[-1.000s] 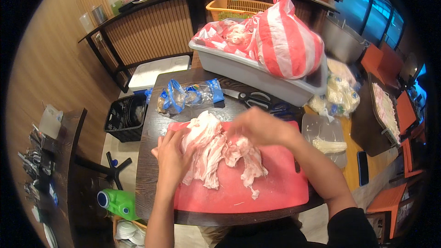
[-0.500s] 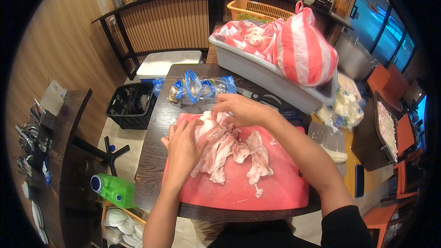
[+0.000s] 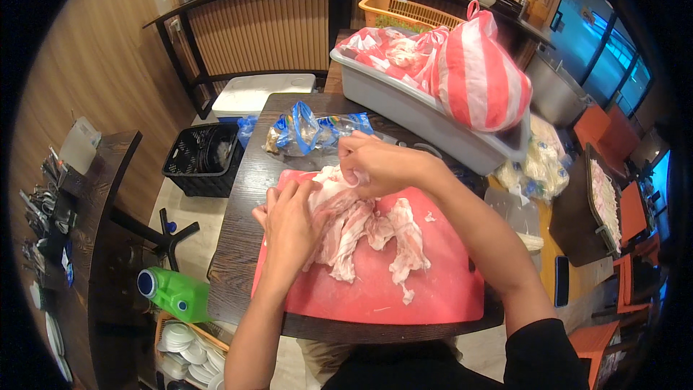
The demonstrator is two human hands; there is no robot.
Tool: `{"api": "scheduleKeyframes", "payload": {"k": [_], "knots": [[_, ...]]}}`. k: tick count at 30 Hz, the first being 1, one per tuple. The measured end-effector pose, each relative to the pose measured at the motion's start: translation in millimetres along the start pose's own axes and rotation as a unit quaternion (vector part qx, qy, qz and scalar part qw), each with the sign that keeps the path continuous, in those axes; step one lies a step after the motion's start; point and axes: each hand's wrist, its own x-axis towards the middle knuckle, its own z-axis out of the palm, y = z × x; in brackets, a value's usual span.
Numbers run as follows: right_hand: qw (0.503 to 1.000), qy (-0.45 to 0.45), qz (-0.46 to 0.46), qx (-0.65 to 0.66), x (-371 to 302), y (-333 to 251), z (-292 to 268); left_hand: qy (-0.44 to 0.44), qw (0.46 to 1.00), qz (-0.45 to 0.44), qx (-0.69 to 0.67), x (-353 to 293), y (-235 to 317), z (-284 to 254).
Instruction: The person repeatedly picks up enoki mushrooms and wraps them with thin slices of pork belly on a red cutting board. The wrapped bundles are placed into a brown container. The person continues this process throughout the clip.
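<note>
Pale pink, fatty raw meat [image 3: 346,242] lies in a crumpled, drooping heap on a red cutting board [image 3: 404,303]. My left hand [image 3: 291,224] is closed on the heap's left side, its fingers curled over the top. My right hand [image 3: 386,166] pinches the upper part of the same meat, wrist bent over it from the right. The fingertips of both hands are partly hidden. One ragged strip hangs off to the right and rests flat on the board. A small scrap [image 3: 430,217] sits apart from it.
Beyond the board lies a blue-and-clear plastic bag [image 3: 307,130]. A grey tub [image 3: 404,97] holds red-striped bags [image 3: 482,76]. To the right are a clear container [image 3: 516,213], a phone [image 3: 561,280] and a dark deep tray [image 3: 581,217]. A green jug [image 3: 177,295] stands lower left.
My right hand has lifted slightly, its fingers curling more tightly at the top of the meat. The left hand keeps its hold. The whole view has shifted a little.
</note>
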Motion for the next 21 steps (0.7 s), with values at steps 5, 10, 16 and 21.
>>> {"api": "scheduleKeyframes", "payload": {"k": [5, 10, 16, 21], "knots": [[0.992, 0.010, 0.064, 0.112, -11.9, -15.1, -3.8, 0.011, 1.000, -0.001, 0.002, 0.2, -1.2, 3.0], [0.980, 0.091, 0.149, 0.094, -19.6, -43.0, -11.1, 0.027, 0.999, 0.020, -0.012, -0.7, -1.1, 7.6], [0.984, 0.151, 0.034, 0.083, -17.6, -99.1, -14.0, 0.027, 0.991, 0.098, -0.089, 10.2, -23.0, -3.0], [0.978, 0.198, -0.010, 0.064, -18.6, -136.8, -37.7, -0.003, 0.983, 0.150, -0.109, -1.9, -49.7, -34.4]]}}
